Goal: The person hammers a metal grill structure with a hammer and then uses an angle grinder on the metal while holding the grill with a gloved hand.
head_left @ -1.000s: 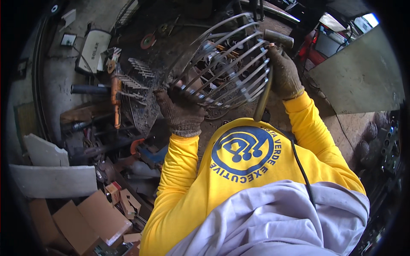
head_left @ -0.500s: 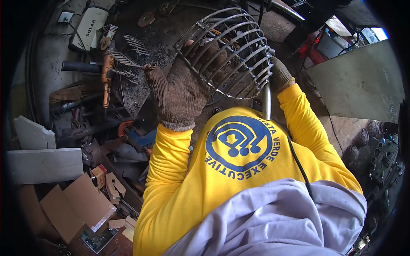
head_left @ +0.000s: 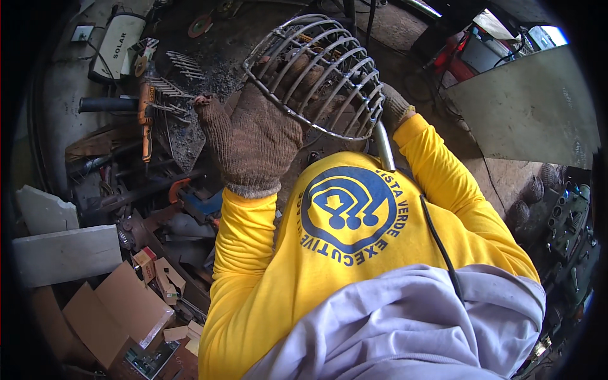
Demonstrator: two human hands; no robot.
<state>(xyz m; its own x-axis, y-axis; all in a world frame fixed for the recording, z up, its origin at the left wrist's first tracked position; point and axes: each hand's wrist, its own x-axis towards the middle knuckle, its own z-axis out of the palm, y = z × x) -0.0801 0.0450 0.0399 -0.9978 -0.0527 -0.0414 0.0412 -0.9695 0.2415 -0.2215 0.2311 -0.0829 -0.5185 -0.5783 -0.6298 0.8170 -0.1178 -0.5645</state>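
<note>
A rounded wire basket [head_left: 345, 60] of bent, welded metal rods is held up in front of my chest. A short metal tube [head_left: 384, 149] sticks out of its near right end, pointing towards my yellow shirt. My left hand [head_left: 256, 130], in a brown knitted glove, supports the basket from the left; its fingers show between the rods and its thumb sticks out to the left. My right hand [head_left: 397, 106], gloved too, is at the basket's right side by the tube, its fingers mostly hidden behind the rods.
An orange-and-black power tool [head_left: 146, 111] lies at the left beside comb-like metal pieces [head_left: 185, 64]. Opened cardboard boxes [head_left: 130, 301] and pale boards [head_left: 66, 253] are at the lower left. A large flat panel [head_left: 525, 107] stands at the right, near green machinery [head_left: 567, 221].
The basket and both hands have shifted slightly left in the picture. The basket has tilted a little, and its tube now slants more. My hold looks the same.
</note>
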